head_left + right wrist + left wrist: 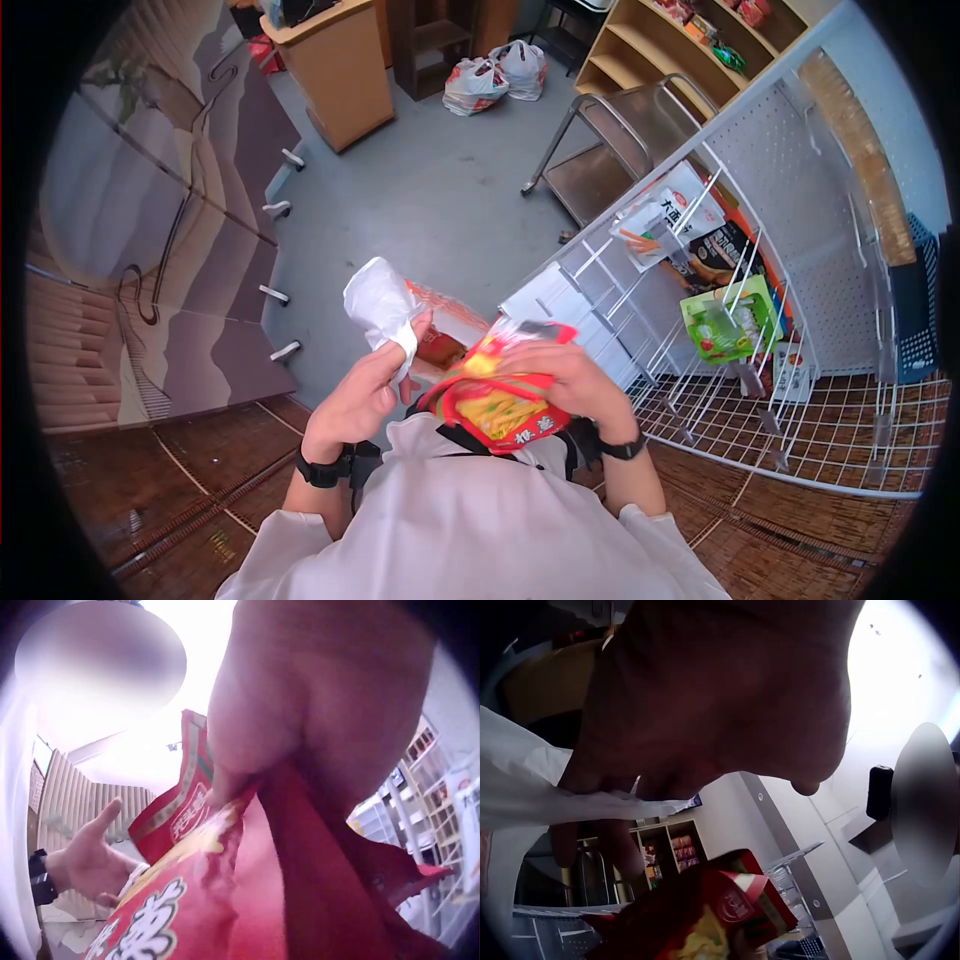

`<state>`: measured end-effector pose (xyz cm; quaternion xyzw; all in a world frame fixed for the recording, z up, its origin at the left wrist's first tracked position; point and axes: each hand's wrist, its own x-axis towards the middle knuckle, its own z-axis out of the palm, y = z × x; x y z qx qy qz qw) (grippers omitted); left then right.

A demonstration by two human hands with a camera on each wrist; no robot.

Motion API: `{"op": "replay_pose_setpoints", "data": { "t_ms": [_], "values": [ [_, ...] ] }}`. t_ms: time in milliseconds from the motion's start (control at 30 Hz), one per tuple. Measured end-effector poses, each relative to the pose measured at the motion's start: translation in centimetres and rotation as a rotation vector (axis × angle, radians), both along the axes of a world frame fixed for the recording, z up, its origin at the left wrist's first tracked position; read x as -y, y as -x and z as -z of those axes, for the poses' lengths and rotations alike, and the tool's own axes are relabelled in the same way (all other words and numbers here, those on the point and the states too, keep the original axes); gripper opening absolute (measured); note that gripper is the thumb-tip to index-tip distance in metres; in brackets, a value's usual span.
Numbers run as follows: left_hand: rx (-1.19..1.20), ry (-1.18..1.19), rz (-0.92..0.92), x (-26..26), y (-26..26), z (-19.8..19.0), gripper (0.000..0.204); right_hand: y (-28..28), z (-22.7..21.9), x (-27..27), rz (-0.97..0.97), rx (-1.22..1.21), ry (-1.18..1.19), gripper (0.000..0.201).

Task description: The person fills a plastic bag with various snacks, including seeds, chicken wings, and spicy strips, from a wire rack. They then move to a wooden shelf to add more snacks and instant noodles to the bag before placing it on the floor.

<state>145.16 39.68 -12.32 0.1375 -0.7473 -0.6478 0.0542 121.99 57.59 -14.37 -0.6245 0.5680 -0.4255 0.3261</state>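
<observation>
My left hand (365, 395) pinches the edge of a white plastic bag (380, 300), which hangs beside a box-like red and white printed part (450, 318). In the left wrist view the white plastic (525, 776) is held between thumb and fingers. My right hand (570, 380) grips red snack packets (505, 405) with yellow food pictures, in front of my body. In the right wrist view the fingers curl over the top of a red packet (225, 900), and the left hand (90, 862) shows beyond it. The packets are to the right of the white bag.
At the right stands a white wire rack (700, 430) with hanging packets, among them a green one (730, 320). Behind are a metal cart (600, 180), wooden shelves (640, 45), filled plastic bags (475, 87) on the floor and a wooden cabinet (335, 75). A patterned partition (200, 300) stands left.
</observation>
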Motion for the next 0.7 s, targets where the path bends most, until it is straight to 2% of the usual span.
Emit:
{"op": "replay_pose_setpoints", "data": {
  "t_ms": [100, 167, 200, 233, 267, 300, 367, 400, 433, 467, 500, 533, 567, 633, 667, 700],
  "values": [
    [-0.024, 0.060, 0.070, 0.6, 1.9, -1.8, 0.111, -1.7, 3.9, 4.1, -0.207, -0.033, -0.185, 0.031],
    [-0.032, 0.082, 0.106, 1.4, 3.5, -3.2, 0.110, -3.3, 4.8, 7.6, -0.316, -0.088, -0.297, 0.028],
    [-0.054, 0.169, 0.161, 2.0, 4.1, -4.1, 0.087, -4.3, 4.9, 9.0, -0.357, -0.097, -0.384, 0.027],
    [-0.077, 0.256, 0.219, 2.4, 4.6, -4.8, 0.074, -4.8, 7.1, 10.1, -0.351, -0.093, -0.372, 0.027],
    [-0.048, 0.319, 0.240, 2.5, 4.5, -4.7, 0.093, -4.9, 11.3, 11.2, -0.258, -0.101, -0.251, 0.026],
    [-0.044, 0.329, 0.247, 2.4, 4.3, -5.5, 0.093, -4.7, 14.6, 12.1, -0.164, -0.108, -0.132, 0.025],
    [0.116, 0.242, 0.200, 2.0, 3.4, -7.4, 0.073, -2.9, 15.1, 11.7, -0.166, -0.012, -0.205, 0.027],
    [-0.047, 0.211, 0.180, 2.3, 2.7, -6.1, 0.089, -1.9, 13.4, 10.7, -0.130, 0.038, -0.250, 0.029],
    [-0.044, 0.213, 0.182, 2.8, 1.8, -5.0, 0.089, -1.1, 12.1, 9.7, -0.094, 0.086, -0.298, 0.031],
    [0.012, 0.221, 0.250, 3.3, 0.8, -4.0, 0.099, -0.4, 11.5, 8.9, -0.093, 0.088, -0.296, 0.031],
    [0.067, 0.227, 0.316, 3.4, 0.7, -4.0, 0.109, 0.2, 11.1, 8.1, -0.006, 0.217, -0.379, 0.032],
    [0.035, 0.168, 0.350, 2.6, 1.0, -5.0, 0.109, 0.5, 10.8, 7.7, 0.081, 0.345, -0.462, 0.034],
    [0.034, 0.168, 0.349, 2.4, 1.0, -4.8, 0.109, 0.6, 10.6, 7.6, 0.081, 0.344, -0.462, 0.034],
    [0.003, 0.061, 0.426, 1.8, 1.4, -4.5, 0.106, 0.9, 10.3, 7.2, 0.194, 0.112, -0.298, 0.024],
    [0.030, 0.038, 0.377, 0.9, 1.8, -5.0, 0.110, 0.6, 11.2, 7.6, 0.269, -0.026, -0.163, 0.021],
    [0.030, 0.036, 0.386, 0.3, 2.3, -5.1, 0.110, -0.4, 10.5, 7.8, 0.278, -0.024, -0.165, 0.021]
  ]
}}
